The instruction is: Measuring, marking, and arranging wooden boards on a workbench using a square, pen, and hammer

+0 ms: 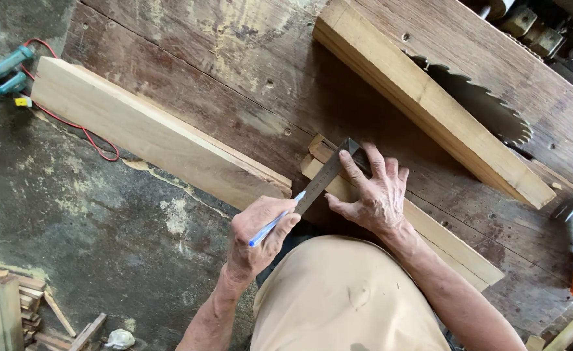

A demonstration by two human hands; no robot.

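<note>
Your beige shirt [338,299] fills the bottom edge. Just beyond it, your left hand [257,237] is closed around a blue pen [275,222], its tip at the metal square [322,179]. Your right hand [372,194], fingers spread, presses the square flat on the wooden strip [445,242]. You seem to be marking a line; a clean stroke needs the square held firm.

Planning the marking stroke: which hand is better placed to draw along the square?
Left. The left hand grips the blue pen, tip at the try square blade; the right hand is spread flat, pinning that square to the wood strip.
</note>
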